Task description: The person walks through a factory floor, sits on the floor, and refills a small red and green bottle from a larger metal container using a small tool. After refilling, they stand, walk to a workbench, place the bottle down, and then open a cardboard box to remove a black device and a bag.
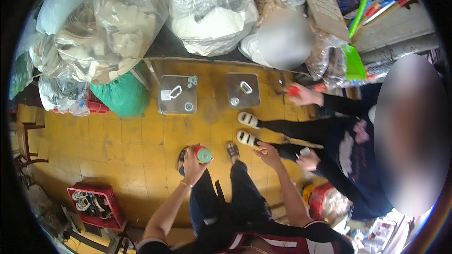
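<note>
One partly hidden red-green item [204,154] | left hand [192,161]: gripping | right hand [269,156]: hold unclear

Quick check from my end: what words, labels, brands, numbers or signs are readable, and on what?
No text is readable.
Co-worker's dark top: light print, too blurred to read.
Red-and-green round container in the left hand: any lettering too small.
White square on the left stool: too small to tell.
</note>
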A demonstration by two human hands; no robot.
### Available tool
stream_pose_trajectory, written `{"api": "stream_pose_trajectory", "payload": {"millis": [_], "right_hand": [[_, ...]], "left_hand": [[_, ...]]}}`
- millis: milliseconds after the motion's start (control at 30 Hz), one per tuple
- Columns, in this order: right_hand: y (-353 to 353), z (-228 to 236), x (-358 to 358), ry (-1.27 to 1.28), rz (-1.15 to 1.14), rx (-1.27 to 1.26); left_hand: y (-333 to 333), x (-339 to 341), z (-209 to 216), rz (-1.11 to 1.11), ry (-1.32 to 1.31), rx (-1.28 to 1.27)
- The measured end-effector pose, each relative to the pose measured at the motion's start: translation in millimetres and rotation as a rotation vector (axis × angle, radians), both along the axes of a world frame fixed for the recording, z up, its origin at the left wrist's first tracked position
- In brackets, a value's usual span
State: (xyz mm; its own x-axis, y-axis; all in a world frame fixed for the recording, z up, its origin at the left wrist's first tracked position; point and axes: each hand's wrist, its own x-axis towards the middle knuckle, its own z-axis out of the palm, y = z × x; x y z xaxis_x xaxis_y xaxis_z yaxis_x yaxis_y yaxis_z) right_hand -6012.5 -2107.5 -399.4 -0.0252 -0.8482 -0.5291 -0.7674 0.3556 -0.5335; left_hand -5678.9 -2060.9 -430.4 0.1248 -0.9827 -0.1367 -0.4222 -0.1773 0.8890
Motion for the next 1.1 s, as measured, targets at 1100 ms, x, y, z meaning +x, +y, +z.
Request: {"api": "stream_pose_trajectory", "payload": {"millis": [1100], "right_hand": [[-453,-485,-165,-1.191,0.104,-0.300]], "left_hand": [[-189,-293,-439,0.271,0.604,-0.535]]}}
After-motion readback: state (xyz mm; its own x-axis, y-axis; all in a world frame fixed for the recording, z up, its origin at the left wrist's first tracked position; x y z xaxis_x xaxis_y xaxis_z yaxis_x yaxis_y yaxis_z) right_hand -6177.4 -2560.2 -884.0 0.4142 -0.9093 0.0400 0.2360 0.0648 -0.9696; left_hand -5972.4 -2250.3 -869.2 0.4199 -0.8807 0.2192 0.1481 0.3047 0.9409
